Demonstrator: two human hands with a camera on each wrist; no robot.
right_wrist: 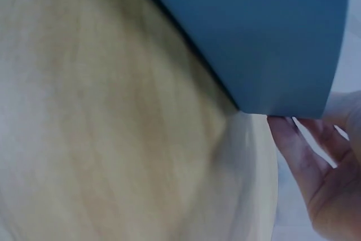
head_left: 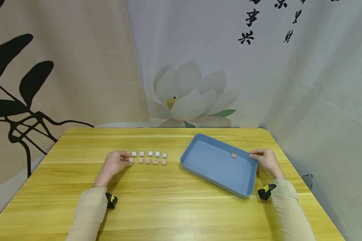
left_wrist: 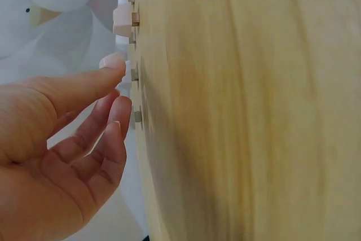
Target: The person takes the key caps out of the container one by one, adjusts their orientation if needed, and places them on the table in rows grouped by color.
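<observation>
Two short rows of small keycaps stand on the table, white keycaps point(head_left: 150, 154) behind and pinkish keycaps point(head_left: 148, 161) in front. At the left end of the front row, my left hand point(head_left: 116, 162) has thumb and fingertips about a keycap point(head_left: 131, 160), pinching it. Seen from the left wrist, the left hand point(left_wrist: 73, 134) has its thumb above and its fingers curled below, and mostly hides that keycap. My right hand point(head_left: 266, 160) grips the blue tray point(head_left: 217, 180) at its right corner, thumb at the rim and fingers outside. One keycap point(head_left: 233, 155) lies inside the tray.
The wooden table point(head_left: 157, 214) has its far edge against hanging printed cloth point(head_left: 193, 40). The tray sits at an angle on the right side, to the right of the keycap rows. Small black cameras are worn on both wrists.
</observation>
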